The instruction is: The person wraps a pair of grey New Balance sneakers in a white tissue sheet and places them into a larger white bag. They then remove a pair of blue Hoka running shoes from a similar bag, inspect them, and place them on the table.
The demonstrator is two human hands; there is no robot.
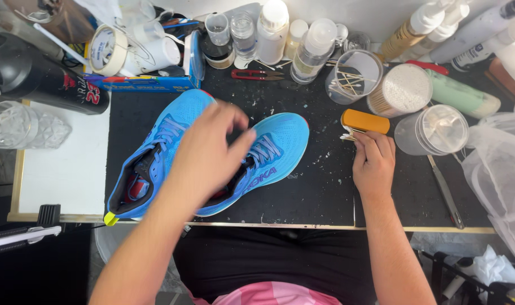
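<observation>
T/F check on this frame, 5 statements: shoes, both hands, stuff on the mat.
1. Two bright blue mesh running shoes lie side by side on the black work mat. True.
2. The left hand rests over the shoes' laces. True.
3. The right hand holds a pair of scissors. False: it holds what look like white cotton swabs; the small red-handled scissors lie apart near the bottles.
4. The orange rectangular block sits inside a shoe. False: it lies on the mat just above the right hand.
5. The clear plastic cup of wooden sticks stands upright. False: it lies tipped, its mouth facing the camera.
</observation>
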